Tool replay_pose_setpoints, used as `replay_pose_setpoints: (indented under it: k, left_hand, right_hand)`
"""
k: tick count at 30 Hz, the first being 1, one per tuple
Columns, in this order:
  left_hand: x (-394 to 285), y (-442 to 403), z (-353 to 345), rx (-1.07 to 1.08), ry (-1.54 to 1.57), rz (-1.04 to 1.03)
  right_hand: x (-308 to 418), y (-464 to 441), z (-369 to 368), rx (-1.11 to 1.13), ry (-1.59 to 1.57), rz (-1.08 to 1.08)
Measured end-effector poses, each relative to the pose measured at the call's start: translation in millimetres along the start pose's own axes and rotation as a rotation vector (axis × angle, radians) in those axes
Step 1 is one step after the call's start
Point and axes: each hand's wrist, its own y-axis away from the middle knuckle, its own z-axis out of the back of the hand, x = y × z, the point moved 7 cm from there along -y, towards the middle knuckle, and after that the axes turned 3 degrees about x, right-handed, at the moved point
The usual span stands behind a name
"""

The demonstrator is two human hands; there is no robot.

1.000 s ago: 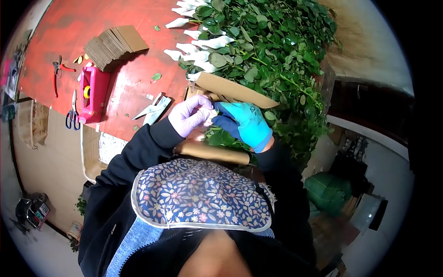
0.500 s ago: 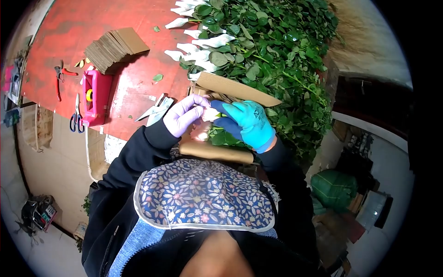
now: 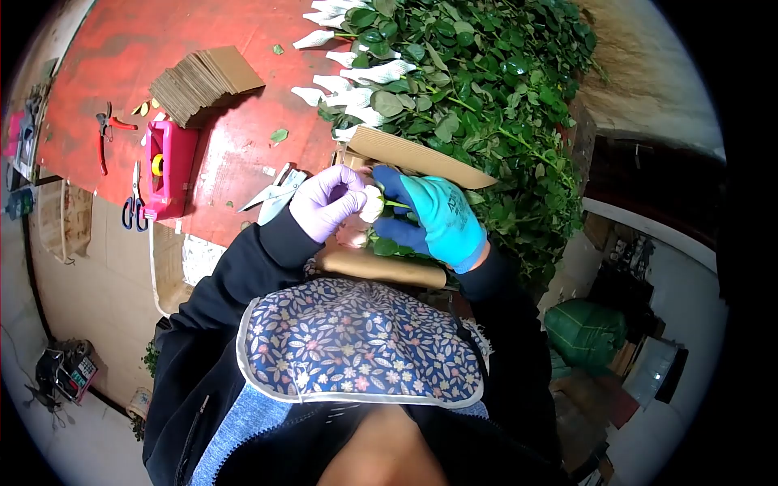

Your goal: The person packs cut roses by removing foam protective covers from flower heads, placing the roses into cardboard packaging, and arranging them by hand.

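A pale rose (image 3: pixel 371 204) is between my two hands, its bloom toward the left and its green stem running right. My left hand (image 3: pixel 324 209), in a lilac glove, is closed in a pinch at the edge of the bloom. In a teal and navy glove, my right hand (image 3: pixel 444 220) is around the stem, thumb and forefinger spread to either side of it. Beneath the hands, a pink bloom (image 3: pixel 353 237) lies partly covered inside a cardboard wrap (image 3: pixel 421 158), whose rolled front edge is nearest my apron.
Leafy rose stems (image 3: pixel 502 97) with white net sleeves (image 3: pixel 379 73) on the buds pile up at the back right. On the red table (image 3: pixel 243 40) lie a cardboard stack (image 3: pixel 207 81), pink tape dispenser (image 3: pixel 168 174), scissors (image 3: pixel 135 202), red-handled pliers (image 3: pixel 104 138) and a silver metal tool (image 3: pixel 279 194).
My right thumb and forefinger have spread apart, showing the rose's bloom and stem more plainly. My left fingers have shifted slightly and stay pinched at the bloom.
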Motion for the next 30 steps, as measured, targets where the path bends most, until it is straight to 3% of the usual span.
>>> replay_pose_setpoints:
  k: [2,6,14,16,26,30]
  left_hand:
    - [12,0,6,-0.009,0.105,0.159]
    - [27,1,9,-0.068,0.219,0.263]
    - [26,-2,6,0.001,0.212,0.216]
    - [18,-3,2,-0.002,0.139,0.2]
    - [5,0,2,0.042,0.057,0.046]
    - [-9,7,5,0.091,0.089,-0.037]
  right_hand:
    - [3,-1,1,0.058,0.079,0.035]
    - [-7,6,-15,0.095,0.258,0.06]
    - [-17,5,-22,0.093,0.313,-0.022]
    - [-17,1,-17,0.057,0.004,-0.117]
    - [-20,4,-17,0.084,-0.065,-0.137]
    - [-27,8,-20,0.043,-0.444,-0.207]
